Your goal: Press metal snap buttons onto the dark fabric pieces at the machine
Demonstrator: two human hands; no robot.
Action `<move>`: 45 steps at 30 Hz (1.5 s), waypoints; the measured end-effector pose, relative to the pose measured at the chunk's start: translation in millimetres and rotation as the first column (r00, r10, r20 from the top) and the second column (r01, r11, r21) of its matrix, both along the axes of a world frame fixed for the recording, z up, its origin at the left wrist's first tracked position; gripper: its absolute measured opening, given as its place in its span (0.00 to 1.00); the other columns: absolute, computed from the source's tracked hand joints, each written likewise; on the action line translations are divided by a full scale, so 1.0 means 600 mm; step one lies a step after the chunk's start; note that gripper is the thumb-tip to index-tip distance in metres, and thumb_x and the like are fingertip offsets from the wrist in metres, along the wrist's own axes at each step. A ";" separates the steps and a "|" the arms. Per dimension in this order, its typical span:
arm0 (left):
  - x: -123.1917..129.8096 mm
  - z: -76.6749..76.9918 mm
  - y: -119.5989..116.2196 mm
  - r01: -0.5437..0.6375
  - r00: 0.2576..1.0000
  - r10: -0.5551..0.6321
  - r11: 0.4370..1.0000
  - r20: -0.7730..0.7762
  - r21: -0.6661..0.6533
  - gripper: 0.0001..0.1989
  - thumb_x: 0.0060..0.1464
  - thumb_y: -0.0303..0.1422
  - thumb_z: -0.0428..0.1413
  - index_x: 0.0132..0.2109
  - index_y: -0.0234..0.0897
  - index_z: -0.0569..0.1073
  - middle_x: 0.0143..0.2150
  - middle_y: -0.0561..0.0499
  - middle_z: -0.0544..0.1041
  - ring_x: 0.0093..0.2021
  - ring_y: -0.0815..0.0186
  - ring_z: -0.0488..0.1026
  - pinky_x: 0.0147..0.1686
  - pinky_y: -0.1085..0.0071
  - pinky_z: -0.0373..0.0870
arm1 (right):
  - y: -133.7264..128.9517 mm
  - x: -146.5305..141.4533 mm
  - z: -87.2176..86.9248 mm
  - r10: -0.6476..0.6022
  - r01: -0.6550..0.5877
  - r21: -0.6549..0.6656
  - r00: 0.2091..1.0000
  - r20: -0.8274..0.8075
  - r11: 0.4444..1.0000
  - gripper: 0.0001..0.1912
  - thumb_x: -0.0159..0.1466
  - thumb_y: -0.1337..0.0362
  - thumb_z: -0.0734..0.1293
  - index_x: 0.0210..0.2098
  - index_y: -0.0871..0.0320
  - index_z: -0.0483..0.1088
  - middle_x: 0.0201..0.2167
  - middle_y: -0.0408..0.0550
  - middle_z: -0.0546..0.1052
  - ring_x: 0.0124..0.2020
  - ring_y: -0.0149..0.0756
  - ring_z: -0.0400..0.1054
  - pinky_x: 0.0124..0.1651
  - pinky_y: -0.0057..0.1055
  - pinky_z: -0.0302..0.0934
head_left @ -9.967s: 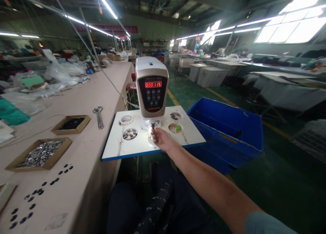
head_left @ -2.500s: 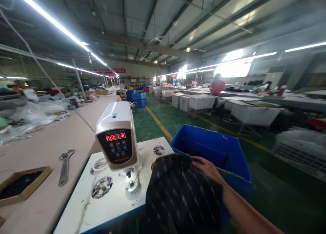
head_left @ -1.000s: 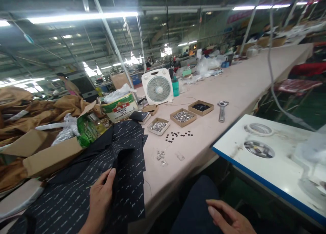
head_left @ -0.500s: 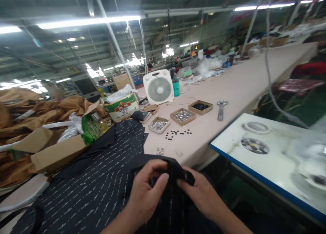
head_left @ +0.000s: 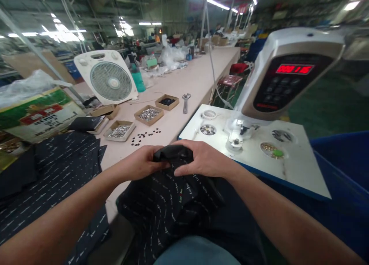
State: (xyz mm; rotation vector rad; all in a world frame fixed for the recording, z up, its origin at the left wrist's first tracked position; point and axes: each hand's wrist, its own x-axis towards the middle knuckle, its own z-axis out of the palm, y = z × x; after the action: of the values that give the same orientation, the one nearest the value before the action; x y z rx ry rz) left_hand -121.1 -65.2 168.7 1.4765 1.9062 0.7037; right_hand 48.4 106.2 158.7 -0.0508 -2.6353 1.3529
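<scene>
Lengthwise, patterned cloth (head_left: 170, 197) drapes lapward from the gripping left hand (head_left: 142, 162) and right hand (head_left: 204, 158).

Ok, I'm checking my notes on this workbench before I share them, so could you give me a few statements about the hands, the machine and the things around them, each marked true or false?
1. The left hand and the right hand both hold the dark cloth. True.
2. The wrench lies in the box of black pieces. False: the wrench lies on the table, outside the box.
3. The teal bottle stands beside the fan. True.
4. The display on the machine is dark. False: it glows with red digits.
5. The green piece is with the gold bits. True.
</scene>
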 end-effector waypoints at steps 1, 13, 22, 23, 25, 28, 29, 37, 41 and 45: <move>0.004 -0.006 0.008 0.018 1.000 -0.018 1.000 0.001 0.000 0.12 0.57 0.39 0.56 0.42 0.37 0.78 0.35 0.53 0.80 0.36 0.62 0.74 0.39 0.68 0.71 | 0.006 0.006 -0.008 -0.026 0.023 0.108 0.999 0.030 0.994 0.29 0.54 0.58 0.77 0.54 0.52 0.72 0.45 0.44 0.79 0.44 0.40 0.71 0.47 0.32 0.61; 0.024 -0.037 0.040 0.081 0.978 -0.041 0.979 0.205 -0.188 0.13 0.50 0.41 0.63 0.41 0.39 0.79 0.34 0.54 0.80 0.32 0.63 0.75 0.34 0.70 0.69 | 0.042 0.038 -0.058 -0.078 0.095 -0.110 0.986 0.148 0.989 0.07 0.58 0.71 0.62 0.32 0.60 0.71 0.30 0.41 0.74 0.34 0.32 0.67 0.39 0.28 0.58; 0.026 -0.054 0.031 0.000 0.992 -0.002 1.000 0.126 0.012 0.13 0.59 0.39 0.52 0.40 0.36 0.76 0.35 0.52 0.75 0.36 0.64 0.69 0.37 0.70 0.64 | 0.046 0.044 -0.059 -0.018 0.021 -0.011 0.966 0.256 1.000 0.08 0.57 0.62 0.72 0.34 0.59 0.73 0.29 0.39 0.74 0.33 0.32 0.67 0.36 0.26 0.56; 0.031 -0.057 0.031 -0.035 0.984 0.036 0.999 0.177 -0.010 0.13 0.59 0.40 0.52 0.39 0.36 0.75 0.33 0.53 0.74 0.34 0.65 0.68 0.35 0.71 0.62 | 0.047 0.046 -0.064 -0.040 0.046 -0.014 0.960 0.276 0.999 0.06 0.58 0.62 0.70 0.32 0.59 0.73 0.26 0.39 0.72 0.30 0.31 0.66 0.34 0.26 0.55; 0.041 -0.068 0.030 -0.125 0.957 0.128 0.992 0.258 -0.028 0.14 0.59 0.43 0.52 0.38 0.36 0.75 0.31 0.55 0.72 0.33 0.65 0.66 0.32 0.72 0.60 | 0.047 0.048 -0.073 -0.068 0.097 -0.083 0.951 0.301 0.992 0.05 0.58 0.63 0.69 0.31 0.59 0.72 0.24 0.37 0.70 0.28 0.30 0.64 0.32 0.26 0.54; 0.052 -0.089 0.032 -0.227 0.893 0.217 0.974 0.395 -0.023 0.13 0.59 0.42 0.54 0.41 0.37 0.76 0.35 0.54 0.76 0.37 0.63 0.70 0.37 0.70 0.64 | 0.044 0.050 -0.085 -0.023 0.116 -0.303 0.956 0.293 0.946 0.06 0.57 0.63 0.70 0.33 0.59 0.72 0.26 0.38 0.72 0.29 0.31 0.67 0.34 0.26 0.57; 0.055 -0.093 0.033 -0.239 0.862 0.225 0.971 0.453 -0.029 0.13 0.58 0.41 0.55 0.43 0.37 0.77 0.38 0.53 0.78 0.40 0.62 0.72 0.41 0.69 0.65 | 0.042 0.050 -0.087 -0.003 0.113 -0.371 0.959 0.284 0.922 0.06 0.57 0.63 0.70 0.34 0.59 0.73 0.28 0.38 0.74 0.31 0.32 0.68 0.35 0.26 0.59; 0.065 -0.107 0.025 -0.085 0.693 0.177 0.983 0.699 -0.164 0.17 0.47 0.36 0.66 0.44 0.35 0.78 0.41 0.49 0.82 0.42 0.58 0.76 0.49 0.60 0.71 | 0.036 0.044 -0.083 -0.013 0.136 -0.384 0.951 0.308 0.913 0.09 0.57 0.66 0.69 0.38 0.58 0.76 0.35 0.41 0.79 0.36 0.35 0.71 0.41 0.29 0.63; 0.071 -0.143 0.015 -0.134 0.683 0.198 0.980 0.703 -0.146 0.13 0.46 0.36 0.66 0.37 0.33 0.78 0.34 0.51 0.80 0.34 0.63 0.73 0.42 0.65 0.70 | 0.031 0.041 -0.079 -0.008 0.103 -0.266 0.941 0.337 0.958 0.07 0.58 0.63 0.70 0.37 0.58 0.75 0.32 0.40 0.77 0.34 0.34 0.70 0.36 0.27 0.61; 0.075 -0.186 0.010 -0.194 0.733 0.179 0.980 0.657 -0.050 0.11 0.48 0.37 0.64 0.30 0.33 0.74 0.27 0.55 0.72 0.29 0.68 0.66 0.33 0.70 0.63 | 0.043 0.036 -0.077 0.087 0.003 -0.222 0.915 0.393 0.975 0.15 0.60 0.53 0.72 0.41 0.57 0.76 0.34 0.42 0.78 0.37 0.37 0.71 0.37 0.28 0.61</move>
State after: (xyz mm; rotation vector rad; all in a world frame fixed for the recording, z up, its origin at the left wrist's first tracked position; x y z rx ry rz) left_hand -76.3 -59.1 56.9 0.8615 1.4832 1.1648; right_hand 70.0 132.1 112.2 -0.3382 -2.8010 1.8136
